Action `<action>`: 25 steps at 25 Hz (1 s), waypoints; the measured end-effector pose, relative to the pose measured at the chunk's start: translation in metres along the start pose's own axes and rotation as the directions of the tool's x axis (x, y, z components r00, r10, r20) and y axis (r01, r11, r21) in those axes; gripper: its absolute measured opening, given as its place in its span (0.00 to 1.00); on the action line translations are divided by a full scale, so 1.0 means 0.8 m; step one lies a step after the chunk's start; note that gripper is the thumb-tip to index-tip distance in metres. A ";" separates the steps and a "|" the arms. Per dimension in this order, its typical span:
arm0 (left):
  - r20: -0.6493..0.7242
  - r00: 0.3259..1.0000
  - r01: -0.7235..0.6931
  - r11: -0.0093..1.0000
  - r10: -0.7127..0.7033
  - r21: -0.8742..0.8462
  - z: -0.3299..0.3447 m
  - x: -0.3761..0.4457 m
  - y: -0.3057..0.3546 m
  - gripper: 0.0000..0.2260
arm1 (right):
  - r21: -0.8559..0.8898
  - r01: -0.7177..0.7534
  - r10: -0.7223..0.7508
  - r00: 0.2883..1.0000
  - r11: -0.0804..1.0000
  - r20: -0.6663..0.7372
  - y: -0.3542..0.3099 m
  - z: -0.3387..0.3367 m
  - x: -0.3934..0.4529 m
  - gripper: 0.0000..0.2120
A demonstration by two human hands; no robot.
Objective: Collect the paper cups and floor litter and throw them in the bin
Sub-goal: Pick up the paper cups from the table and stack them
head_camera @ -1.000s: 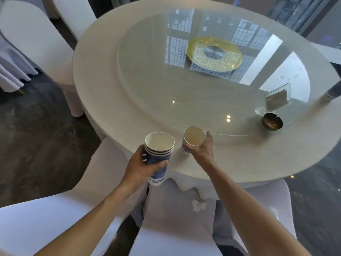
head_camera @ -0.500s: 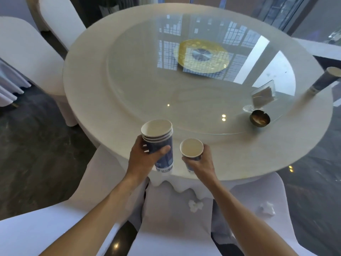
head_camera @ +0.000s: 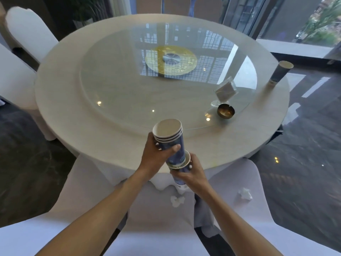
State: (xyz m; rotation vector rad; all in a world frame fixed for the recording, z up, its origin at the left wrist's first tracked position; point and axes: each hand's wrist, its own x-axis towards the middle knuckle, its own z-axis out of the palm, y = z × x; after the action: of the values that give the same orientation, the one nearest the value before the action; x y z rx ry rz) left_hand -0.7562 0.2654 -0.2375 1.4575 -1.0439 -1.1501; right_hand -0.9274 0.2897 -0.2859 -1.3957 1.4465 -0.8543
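My left hand point(head_camera: 156, 157) grips a stack of blue paper cups point(head_camera: 171, 139) over the near edge of the round table point(head_camera: 77, 115). The bottom of that stack sits inside a single blue cup point(head_camera: 181, 175), which my right hand point(head_camera: 191, 175) holds from below. Another paper cup point(head_camera: 280, 72) stands alone at the table's far right edge. Two crumpled white paper scraps lie on the white chair seats: one point(head_camera: 177, 200) just under my hands, one point(head_camera: 245, 194) on the right chair. No bin is in view.
A glass turntable point(head_camera: 129, 93) covers the table's middle, carrying a clear napkin holder point(head_camera: 226, 91) and a brass ashtray point(head_camera: 225, 111). White-covered chairs point(head_camera: 27, 34) ring the table. Dark glossy floor point(head_camera: 304, 154) lies on both sides.
My right hand lifted the single cup off the table and brought it under the stack. The stack now sits inside that cup. The view has tilted up, showing the far-right cup.
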 end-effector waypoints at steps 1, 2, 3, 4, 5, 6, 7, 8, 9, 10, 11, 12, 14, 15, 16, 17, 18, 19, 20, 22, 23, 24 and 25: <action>-0.002 1.000 0.019 1.000 -0.019 0.007 0.010 -0.007 -0.004 0.40 | 0.012 -0.022 0.022 1.000 1.000 0.002 0.005 -0.007 -0.004 0.27; 0.000 0.999 0.039 0.999 -0.039 0.020 0.020 -0.013 -0.010 0.41 | 0.017 -0.037 0.037 0.999 0.999 0.014 0.011 -0.014 -0.008 0.28; 0.008 0.998 0.056 0.998 -0.056 0.036 0.030 -0.020 -0.016 0.40 | 0.019 -0.049 0.049 0.998 0.999 0.028 0.018 -0.022 -0.010 0.30; 0.024 0.997 0.067 0.996 -0.069 0.058 0.039 -0.026 -0.022 0.39 | 0.031 -0.060 0.059 0.997 0.998 0.041 0.023 -0.029 -0.011 0.31; 0.041 0.996 0.079 0.994 -0.082 0.074 0.048 -0.033 -0.029 0.36 | 0.045 -0.072 0.070 0.996 0.996 0.057 0.028 -0.035 -0.012 0.31; 0.056 0.994 0.091 0.992 -0.096 0.084 0.055 -0.039 -0.037 0.35 | 0.071 -0.081 0.075 0.994 0.994 0.077 0.033 -0.041 -0.014 0.30; 0.064 0.992 0.105 0.990 -0.111 0.089 0.062 -0.046 -0.045 0.34 | 0.088 -0.096 0.087 0.991 0.991 0.106 0.037 -0.046 -0.016 0.30; 0.060 0.990 0.121 0.988 -0.127 0.098 0.068 -0.055 -0.054 0.33 | 0.102 -0.115 0.099 0.984 0.988 0.152 0.043 -0.051 -0.018 0.29; 0.048 0.988 0.141 0.985 -0.146 0.099 0.072 -0.064 -0.063 0.33 | 0.093 -0.127 0.107 0.975 0.988 0.197 0.049 -0.054 -0.020 0.29; 0.031 0.986 0.159 0.983 -0.163 0.096 0.074 -0.072 -0.072 0.32 | 0.078 -0.129 0.107 0.965 0.988 0.241 0.056 -0.055 -0.024 0.30; 0.019 0.984 0.172 0.981 -0.175 0.084 0.074 -0.079 -0.080 0.32 | 0.064 -0.130 0.108 0.955 0.989 0.275 0.062 -0.056 -0.027 0.31; 0.014 0.982 0.184 0.980 -0.186 0.074 0.074 -0.084 -0.088 0.32 | 0.061 -0.136 0.112 0.947 0.989 0.300 0.067 -0.056 -0.030 0.31; 0.007 0.980 0.196 0.979 -0.197 0.058 0.070 -0.093 -0.100 0.35 | 0.053 -0.142 0.117 0.938 0.988 0.325 0.076 -0.053 -0.035 0.30; 0.004 0.979 0.204 0.978 -0.204 0.051 0.067 -0.096 -0.106 0.36 | 0.046 -0.149 0.125 0.933 0.988 0.337 0.079 -0.051 -0.037 0.29; 0.002 0.977 0.213 0.976 -0.213 0.049 0.064 -0.099 -0.112 0.37 | 0.037 -0.159 0.137 0.930 0.987 0.342 0.081 -0.049 -0.038 0.28; -0.002 0.976 0.220 0.975 -0.220 0.045 0.061 -0.099 -0.118 0.36 | 0.027 -0.159 0.140 0.930 0.987 0.340 0.083 -0.046 -0.039 0.28; 0.002 0.974 0.224 0.973 -0.225 0.050 0.057 -0.098 -0.125 0.36 | 0.012 -0.153 0.141 0.933 0.988 0.332 0.085 -0.042 -0.038 0.28; 0.018 0.974 0.224 0.973 -0.226 0.062 0.052 -0.096 -0.130 0.36 | -0.007 -0.149 0.143 0.935 0.989 0.325 0.089 -0.038 -0.038 0.28; 0.040 0.974 0.219 0.972 -0.223 0.082 0.046 -0.092 -0.136 0.38 | -0.024 -0.150 0.150 0.936 0.988 0.319 0.092 -0.032 -0.036 0.28; 0.060 0.975 0.206 0.969 -0.215 0.136 0.033 -0.084 -0.148 0.41 | -0.045 -0.170 0.175 0.925 0.984 0.336 0.099 -0.017 -0.031 0.29; 0.057 0.975 0.205 0.965 -0.217 0.162 0.024 -0.081 -0.157 0.41 | -0.057 -0.182 0.190 0.914 0.982 0.359 0.105 -0.007 -0.027 0.29; 0.051 0.975 0.205 0.961 -0.218 0.187 0.015 -0.078 -0.166 0.41 | -0.076 -0.188 0.203 0.901 0.979 0.383 0.111 0.002 -0.023 0.29; 0.040 0.974 0.209 0.957 -0.221 0.203 0.005 -0.077 -0.175 0.40 | -0.100 -0.191 0.216 0.887 0.976 0.408 0.117 0.011 -0.021 0.30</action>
State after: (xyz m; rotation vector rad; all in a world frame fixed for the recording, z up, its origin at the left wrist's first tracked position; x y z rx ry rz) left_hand -0.7637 0.3472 -0.3666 1.7361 -1.0878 -1.2811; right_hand -0.9524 0.3177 -0.3737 -1.3401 1.2600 -0.3513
